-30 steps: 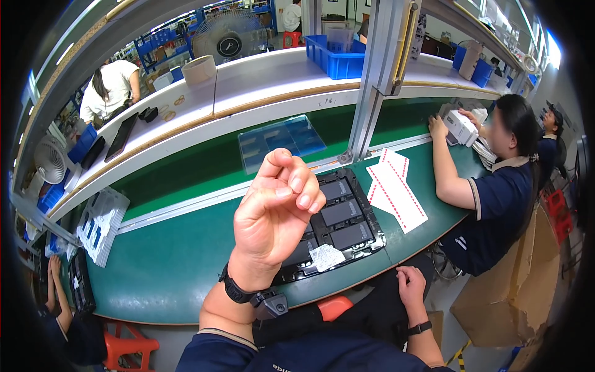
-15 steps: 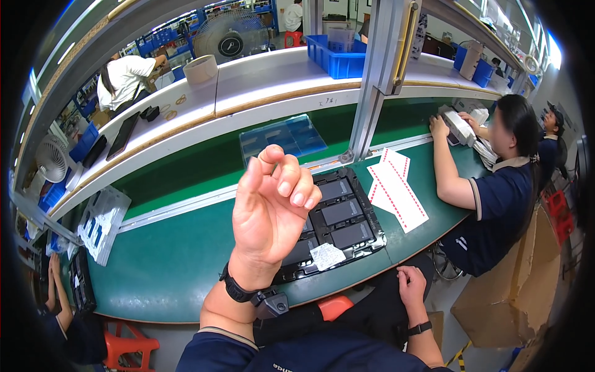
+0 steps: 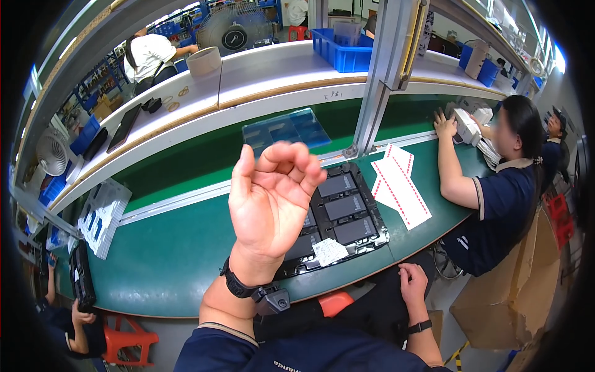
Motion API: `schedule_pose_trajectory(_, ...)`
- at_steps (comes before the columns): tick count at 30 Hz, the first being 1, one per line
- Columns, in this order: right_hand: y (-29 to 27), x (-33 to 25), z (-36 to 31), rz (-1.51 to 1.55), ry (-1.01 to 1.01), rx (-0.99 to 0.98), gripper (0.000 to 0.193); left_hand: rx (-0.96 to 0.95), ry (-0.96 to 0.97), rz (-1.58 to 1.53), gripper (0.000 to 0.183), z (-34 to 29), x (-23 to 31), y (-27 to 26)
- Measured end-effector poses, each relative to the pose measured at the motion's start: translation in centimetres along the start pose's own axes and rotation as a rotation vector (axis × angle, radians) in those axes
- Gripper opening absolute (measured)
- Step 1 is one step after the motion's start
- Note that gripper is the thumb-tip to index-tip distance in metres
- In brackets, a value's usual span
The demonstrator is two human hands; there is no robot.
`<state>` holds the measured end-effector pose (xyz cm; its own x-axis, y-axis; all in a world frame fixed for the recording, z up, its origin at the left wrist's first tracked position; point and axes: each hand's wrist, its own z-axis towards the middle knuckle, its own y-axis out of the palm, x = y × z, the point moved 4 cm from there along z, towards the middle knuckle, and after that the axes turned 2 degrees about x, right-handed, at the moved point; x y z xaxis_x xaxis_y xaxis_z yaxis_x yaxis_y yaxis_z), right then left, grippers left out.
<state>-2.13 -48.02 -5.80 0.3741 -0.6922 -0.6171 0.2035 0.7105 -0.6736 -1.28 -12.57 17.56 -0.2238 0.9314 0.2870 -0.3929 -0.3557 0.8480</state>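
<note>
My left hand (image 3: 273, 198) is raised above the green bench, palm toward me, holding nothing. Its fingers curl loosely, with the thumb apart from them. Behind it lies a black tray (image 3: 381, 232) of dark rectangular units (image 3: 344, 208), partly hidden by the hand. A crumpled white printed piece (image 3: 330, 252) rests on the tray's near edge. My right hand (image 3: 413, 285) lies low at my dark-clothed leg, nothing visible in it, its fingers loosely bent.
White sheets with red dashed lines (image 3: 401, 189) overlap right of the tray. A co-worker (image 3: 505, 186) handles a white box (image 3: 466, 127) at the right. Another black tray (image 3: 82, 276) lies at the left, beside another person's hand. A metal post (image 3: 375, 80) and a raised shelf (image 3: 273, 68) stand behind the bench.
My left hand has turned slightly, with its fingers leaning right and the palm showing more. The far-left person's hands have moved apart. The co-worker's white box has shifted a little.
</note>
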Motion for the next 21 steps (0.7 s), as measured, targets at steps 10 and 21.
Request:
schedule_pose_trajectory(10, 0.0, 0.0, 0.0, 0.015, 0.040, 0.009, 0.010, 0.069, 0.047, -0.074, 0.071, 0.3, -0.2, 2.1)
schedule_pose_trajectory(21, 0.0, 0.0, 0.0, 0.004, 0.009, -0.004, 0.010, 0.108, -0.007, -0.054, 0.072, 0.3, -0.4, 2.4)
